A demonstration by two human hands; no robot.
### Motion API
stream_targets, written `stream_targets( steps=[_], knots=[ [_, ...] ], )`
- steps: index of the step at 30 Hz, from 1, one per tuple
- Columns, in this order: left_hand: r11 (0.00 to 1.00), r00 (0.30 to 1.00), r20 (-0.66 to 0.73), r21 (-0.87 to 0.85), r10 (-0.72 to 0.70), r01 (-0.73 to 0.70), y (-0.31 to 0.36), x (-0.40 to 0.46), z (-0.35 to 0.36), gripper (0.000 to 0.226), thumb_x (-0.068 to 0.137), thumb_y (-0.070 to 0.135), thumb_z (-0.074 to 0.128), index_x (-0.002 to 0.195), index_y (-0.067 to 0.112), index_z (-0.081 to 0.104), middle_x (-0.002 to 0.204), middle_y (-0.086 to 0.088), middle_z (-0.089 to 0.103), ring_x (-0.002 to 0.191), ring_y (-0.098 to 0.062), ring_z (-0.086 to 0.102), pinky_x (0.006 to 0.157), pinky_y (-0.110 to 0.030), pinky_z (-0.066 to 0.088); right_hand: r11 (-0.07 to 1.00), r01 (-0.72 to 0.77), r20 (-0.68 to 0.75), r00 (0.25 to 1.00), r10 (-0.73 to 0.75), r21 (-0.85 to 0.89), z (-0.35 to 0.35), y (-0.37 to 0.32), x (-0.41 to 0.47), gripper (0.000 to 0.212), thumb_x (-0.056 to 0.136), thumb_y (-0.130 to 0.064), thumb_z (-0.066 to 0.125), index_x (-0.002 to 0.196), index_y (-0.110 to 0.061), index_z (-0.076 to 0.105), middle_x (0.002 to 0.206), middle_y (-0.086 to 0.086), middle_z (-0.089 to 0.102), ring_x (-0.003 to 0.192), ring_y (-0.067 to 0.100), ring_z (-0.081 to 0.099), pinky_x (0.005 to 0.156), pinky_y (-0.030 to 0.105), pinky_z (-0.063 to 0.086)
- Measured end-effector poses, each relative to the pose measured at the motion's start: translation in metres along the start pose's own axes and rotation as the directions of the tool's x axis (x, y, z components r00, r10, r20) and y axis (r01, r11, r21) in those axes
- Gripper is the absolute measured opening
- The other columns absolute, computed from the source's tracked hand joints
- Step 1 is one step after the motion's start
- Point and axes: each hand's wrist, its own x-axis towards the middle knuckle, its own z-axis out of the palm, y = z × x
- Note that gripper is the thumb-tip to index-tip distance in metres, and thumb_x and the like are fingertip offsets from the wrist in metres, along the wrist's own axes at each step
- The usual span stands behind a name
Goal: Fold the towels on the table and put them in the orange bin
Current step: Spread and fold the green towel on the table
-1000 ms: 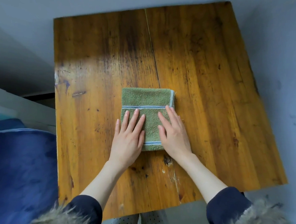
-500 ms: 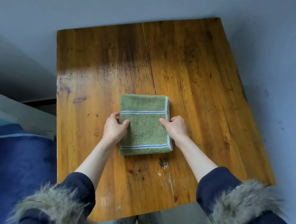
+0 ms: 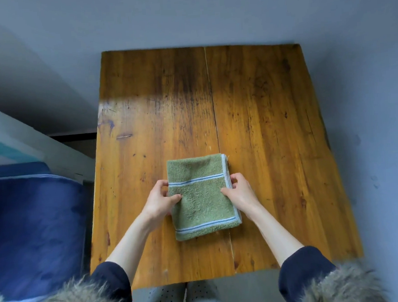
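Observation:
A folded green towel (image 3: 202, 195) with white and blue stripes sits near the middle of the wooden table (image 3: 262, 134), slightly tilted. My left hand (image 3: 160, 200) pinches its left edge, thumb on top and fingers curled under. My right hand (image 3: 241, 191) grips its right edge in the same way. The near part of the towel looks slightly raised off the wood. No orange bin is in view.
A dark blue padded seat or cushion (image 3: 34, 233) stands close to the table's left side. A white ledge (image 3: 40, 147) runs behind it. Grey floor surrounds the table at the back and right.
My flat hands came off the towel's top and took hold of its left and right edges. The camera view pulled back, and the towel now sits a little tilted.

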Motion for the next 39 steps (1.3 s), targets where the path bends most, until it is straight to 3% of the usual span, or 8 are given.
stream_targets(
  steps=[8,18,21,25,28,31,35,39],
  knots=[
    [0.987,0.987,-0.154,-0.15,0.04,-0.063,-0.024,-0.084,-0.039,0.031,0.087,0.003,0.061,0.111,0.02,0.051,0.095,-0.002,0.055,0.081,-0.012,0.056,0.062,-0.028,0.049,0.993,0.12,0.198,0.973,-0.122,0.019,0.014,-0.025,-0.058,0.03,0.086,-0.008,0.061,0.109,-0.023,0.047,0.096,-0.006,0.055,0.081,0.004,0.056,0.056,0.016,0.042],
    [0.911,0.877,-0.48,-0.361,0.002,-0.2,-0.06,-0.19,-0.143,0.029,0.085,-0.005,0.057,0.107,0.015,0.054,0.088,-0.007,0.06,0.076,-0.014,0.058,0.06,-0.025,0.047,0.906,0.419,0.481,0.808,-0.341,-0.061,0.109,-0.115,-0.129,0.024,0.082,-0.006,0.064,0.1,-0.018,0.054,0.095,0.002,0.06,0.08,0.012,0.055,0.067,0.022,0.046],
    [0.886,0.842,-0.538,-0.409,-0.044,-0.216,-0.085,-0.215,-0.179,0.028,0.086,-0.002,0.058,0.108,0.016,0.054,0.093,-0.007,0.062,0.083,-0.018,0.06,0.07,-0.029,0.049,0.897,0.438,0.561,0.758,-0.332,-0.062,0.154,-0.135,-0.151,0.022,0.083,-0.005,0.063,0.096,-0.019,0.053,0.093,0.004,0.06,0.081,0.015,0.056,0.069,0.026,0.046],
    [0.848,0.804,-0.585,-0.477,-0.108,-0.233,-0.124,-0.241,-0.221,0.026,0.087,0.0,0.058,0.106,0.017,0.052,0.087,0.0,0.06,0.069,-0.007,0.056,0.045,-0.013,0.042,0.881,0.448,0.653,0.714,-0.251,-0.151,0.217,-0.157,-0.176,0.014,0.086,-0.014,0.06,0.099,-0.017,0.054,0.091,0.003,0.06,0.077,0.015,0.056,0.063,0.028,0.042],
    [0.814,0.779,-0.604,-0.532,-0.17,-0.234,-0.154,-0.255,-0.258,0.025,0.086,0.001,0.06,0.096,0.023,0.053,0.086,0.004,0.059,0.066,-0.006,0.056,0.046,-0.015,0.044,0.849,0.489,0.683,0.691,-0.237,-0.2,0.273,-0.174,-0.195,0.012,0.086,-0.014,0.061,0.096,-0.016,0.055,0.08,0.0,0.058,0.064,0.011,0.051,0.05,0.021,0.035],
    [0.797,0.755,-0.626,-0.55,-0.195,-0.25,-0.182,-0.269,-0.306,0.025,0.085,-0.001,0.061,0.095,0.021,0.053,0.083,0.002,0.06,0.064,-0.007,0.055,0.043,-0.016,0.044,0.844,0.488,0.686,0.694,-0.22,-0.223,0.334,-0.188,-0.217,0.011,0.084,-0.011,0.061,0.09,-0.019,0.055,0.077,-0.001,0.058,0.061,0.011,0.052,0.05,0.021,0.036],
    [0.825,0.704,-0.688,-0.492,-0.173,-0.277,-0.215,-0.289,-0.372,0.028,0.083,0.005,0.065,0.087,0.029,0.052,0.088,0.007,0.06,0.072,-0.008,0.054,0.056,-0.019,0.044,0.822,0.512,0.707,0.677,-0.206,-0.25,0.411,-0.21,-0.245,0.011,0.084,-0.009,0.06,0.089,-0.018,0.056,0.078,0.002,0.061,0.065,0.015,0.057,0.056,0.025,0.039],
    [0.815,0.65,-0.73,-0.498,-0.21,-0.296,-0.242,-0.304,-0.431,0.024,0.084,0.004,0.064,0.093,0.025,0.054,0.095,0.005,0.061,0.082,-0.012,0.058,0.069,-0.02,0.045,0.815,0.529,0.748,0.635,-0.195,-0.237,0.483,-0.238,-0.27,0.012,0.084,-0.006,0.059,0.091,-0.015,0.056,0.084,0.006,0.061,0.075,0.019,0.059,0.065,0.03,0.044]
  ],
)
